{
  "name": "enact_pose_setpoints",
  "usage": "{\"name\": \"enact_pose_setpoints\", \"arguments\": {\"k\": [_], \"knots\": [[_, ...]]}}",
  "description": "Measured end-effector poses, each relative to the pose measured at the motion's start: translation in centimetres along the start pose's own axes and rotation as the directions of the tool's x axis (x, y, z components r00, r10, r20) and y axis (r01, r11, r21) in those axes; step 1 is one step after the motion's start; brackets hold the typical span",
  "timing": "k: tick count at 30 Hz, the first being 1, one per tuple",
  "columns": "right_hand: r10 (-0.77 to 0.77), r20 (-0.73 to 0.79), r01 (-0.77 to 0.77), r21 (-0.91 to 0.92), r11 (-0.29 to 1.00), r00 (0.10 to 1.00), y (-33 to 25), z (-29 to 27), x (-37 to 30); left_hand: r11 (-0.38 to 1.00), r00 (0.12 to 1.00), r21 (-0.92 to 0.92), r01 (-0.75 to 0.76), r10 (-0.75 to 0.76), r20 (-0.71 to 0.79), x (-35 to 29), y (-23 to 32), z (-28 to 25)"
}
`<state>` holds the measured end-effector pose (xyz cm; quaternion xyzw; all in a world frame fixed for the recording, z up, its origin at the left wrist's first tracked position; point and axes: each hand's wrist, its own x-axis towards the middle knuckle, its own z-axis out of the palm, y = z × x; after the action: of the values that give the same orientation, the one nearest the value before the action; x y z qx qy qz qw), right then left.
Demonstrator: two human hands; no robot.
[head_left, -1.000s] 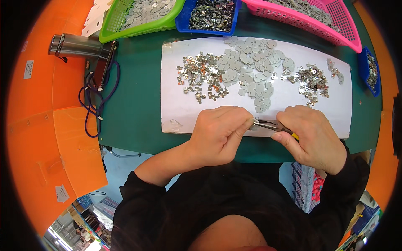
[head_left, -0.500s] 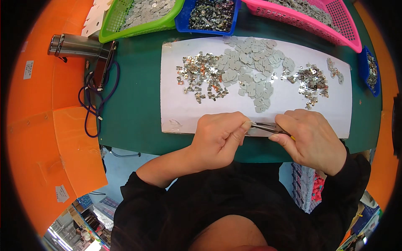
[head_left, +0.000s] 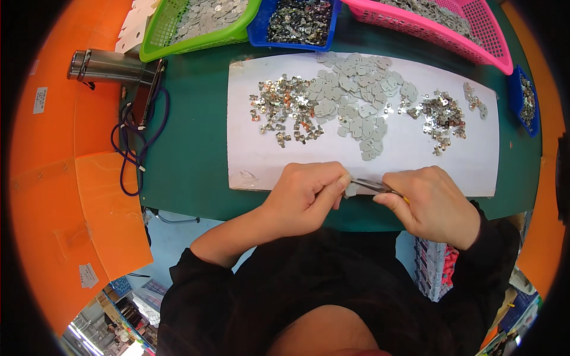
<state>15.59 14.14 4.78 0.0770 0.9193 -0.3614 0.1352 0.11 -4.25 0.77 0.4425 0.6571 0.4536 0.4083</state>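
My right hand is closed around the yellow handles of a pair of pliers, whose jaws point left. At the jaw tips, my left hand pinches a small flat grey plate, most of it hidden behind the thumb and fingers. Both hands are over the near edge of a white board. Beyond them lie a pile of flat grey notched plates, a heap of small shiny metal clips to its left, and a second heap of small metal pieces to its right.
Along the back of the green table stand a green basket, a blue bin and a pink basket, all filled with parts. A smaller blue bin is at far right. A steel cup and purple cord lie left.
My right hand and the pliers have shifted slightly left and down, with the pliers tilting more. More of the grey plate now shows below my left fingertips.
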Motion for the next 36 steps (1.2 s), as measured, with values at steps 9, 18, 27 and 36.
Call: {"name": "enact_pose_setpoints", "arguments": {"k": [9,18,27,36], "knots": [[-0.156,-0.184,0.122,-0.185,0.975,0.97,0.3,-0.2,0.8,0.994,0.997,0.076,-0.075,0.077,-0.024,-1.2,-1.2,-2.8],[-0.329,-0.606,0.091,-0.39,0.917,0.724,-0.9,4.5,6.7,0.811,0.909,-0.53,-0.248,0.006,-0.416,-1.0,-2.7,-4.4],[-0.432,-0.504,0.115,-0.543,0.832,0.748,-0.2,6.0,8.4,0.764,0.882,-0.62,-0.179,-0.155,-0.446,-1.6,-3.4,-5.0],[-0.476,-0.485,0.22,-0.493,0.842,0.734,0.1,6.0,8.7,0.672,0.908,-0.723,-0.16,-0.187,-0.375,-0.8,-3.4,-5.2]]}}
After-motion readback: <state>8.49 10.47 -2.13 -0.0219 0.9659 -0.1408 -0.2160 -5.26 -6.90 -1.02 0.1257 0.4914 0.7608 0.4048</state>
